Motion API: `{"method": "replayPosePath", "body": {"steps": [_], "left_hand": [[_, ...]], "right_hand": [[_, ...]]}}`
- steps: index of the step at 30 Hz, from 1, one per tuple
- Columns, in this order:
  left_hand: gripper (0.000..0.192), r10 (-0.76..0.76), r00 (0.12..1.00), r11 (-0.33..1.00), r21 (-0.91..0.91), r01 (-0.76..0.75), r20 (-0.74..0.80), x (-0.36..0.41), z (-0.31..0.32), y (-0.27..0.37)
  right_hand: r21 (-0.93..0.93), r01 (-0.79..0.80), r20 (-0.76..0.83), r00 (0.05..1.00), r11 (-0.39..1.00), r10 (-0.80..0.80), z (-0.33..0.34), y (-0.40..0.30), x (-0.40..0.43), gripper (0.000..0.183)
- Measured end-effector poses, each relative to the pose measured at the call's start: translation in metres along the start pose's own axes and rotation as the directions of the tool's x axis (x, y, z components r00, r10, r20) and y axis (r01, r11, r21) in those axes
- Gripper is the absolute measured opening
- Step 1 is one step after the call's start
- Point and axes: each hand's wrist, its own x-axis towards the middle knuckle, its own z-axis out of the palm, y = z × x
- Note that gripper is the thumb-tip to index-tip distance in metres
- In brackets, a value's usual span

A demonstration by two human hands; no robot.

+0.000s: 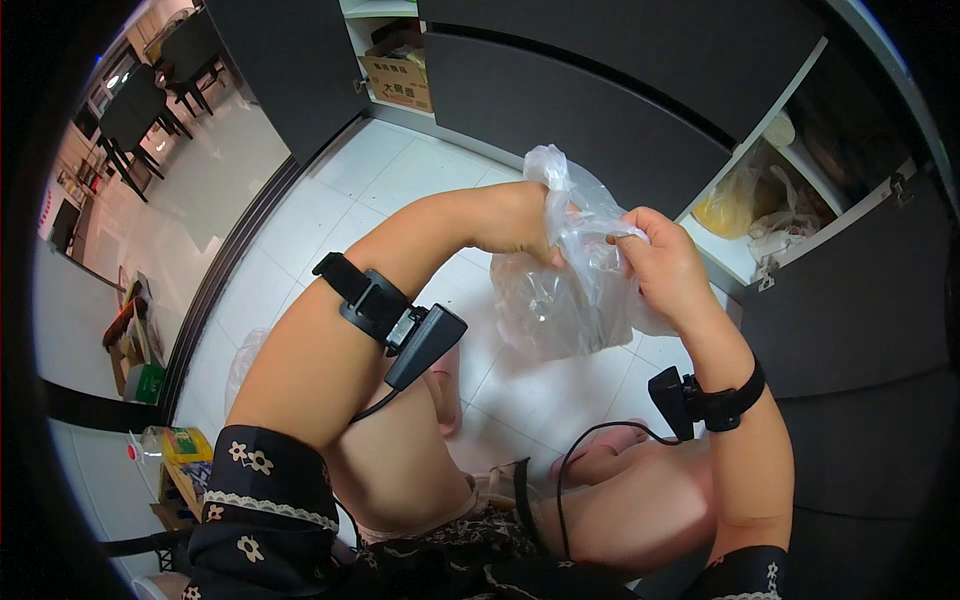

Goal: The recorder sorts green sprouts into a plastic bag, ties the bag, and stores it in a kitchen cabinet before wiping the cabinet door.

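Note:
A translucent plastic bag (562, 300) hangs in front of me above the tiled floor. Its lower part bulges, but I cannot make out what is inside. My left hand (541, 225) is at the bag's neck, partly covered by the crumpled plastic, with the film gathered around its fingers. On the other side of the neck, my right hand (664, 259) pinches a twisted part of the bag between thumb and fingers. Both forearms carry black strapped devices with cables.
At right, an open cabinet (720, 259) holds plastic bags, one with yellow contents (724, 210). A cardboard box (401, 81) stands in another open cabinet at the top. Dark chairs (135, 109) are at the upper left, an oil bottle (184, 445) at the lower left.

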Motion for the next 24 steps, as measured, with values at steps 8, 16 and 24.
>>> {"method": "replayPosePath", "body": {"steps": [8, 16, 24], "left_hand": [[0.037, -0.017, 0.998, 0.944, -0.329, -0.001, -0.055, -0.011, -0.013, 0.005], [0.034, 0.057, 0.993, 0.953, -0.292, -0.085, -0.103, -0.009, -0.012, 0.011], [0.03, 0.021, 0.997, 0.954, -0.297, -0.043, -0.077, -0.01, -0.012, 0.018]], "right_hand": [[0.105, 0.083, 0.251, 0.962, 0.991, -0.107, -0.002, -0.006, -0.005, 0.025], [0.242, -0.168, 0.318, 0.944, 0.955, 0.086, 0.006, -0.006, -0.006, 0.031], [0.617, -0.314, 0.457, 0.889, 0.722, -0.004, 0.0, -0.005, -0.006, 0.04]]}}
